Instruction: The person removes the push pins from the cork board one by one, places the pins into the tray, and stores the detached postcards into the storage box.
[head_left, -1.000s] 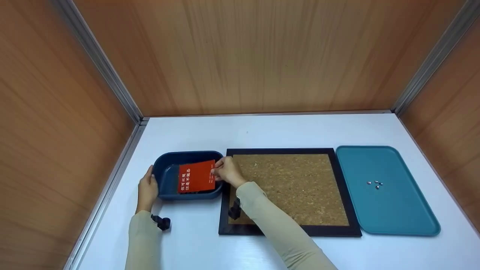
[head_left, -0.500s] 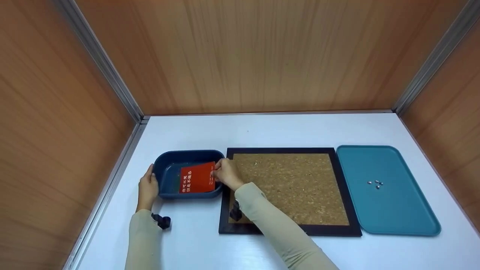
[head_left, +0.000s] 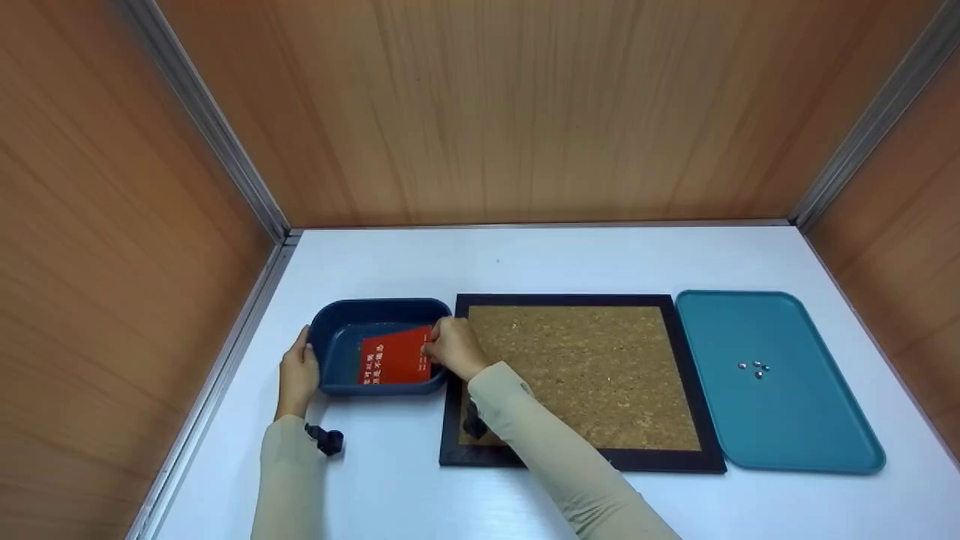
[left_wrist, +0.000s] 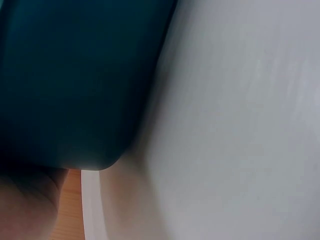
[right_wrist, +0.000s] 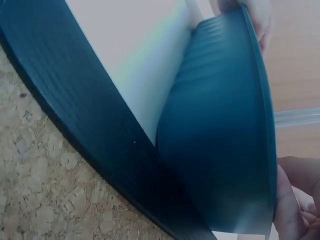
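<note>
A red card with white writing lies tilted in a dark blue plastic tub at the left of the table. My right hand pinches the card's right edge, over the tub's right rim. My left hand holds the tub's left side. In the left wrist view, part of that hand rests against the tub's wall. The right wrist view shows the tub's outer wall and the right hand's fingers beside its rim; the card is hidden there.
A cork board with a black frame lies right beside the tub, under the right forearm. Farther right, a teal tray holds several small shiny pieces. Wooden panels enclose the table's back and sides.
The card has shifted slightly right and sits a little lower in the tub, its upper edge more slanted. Both hands stay nearly in place.
</note>
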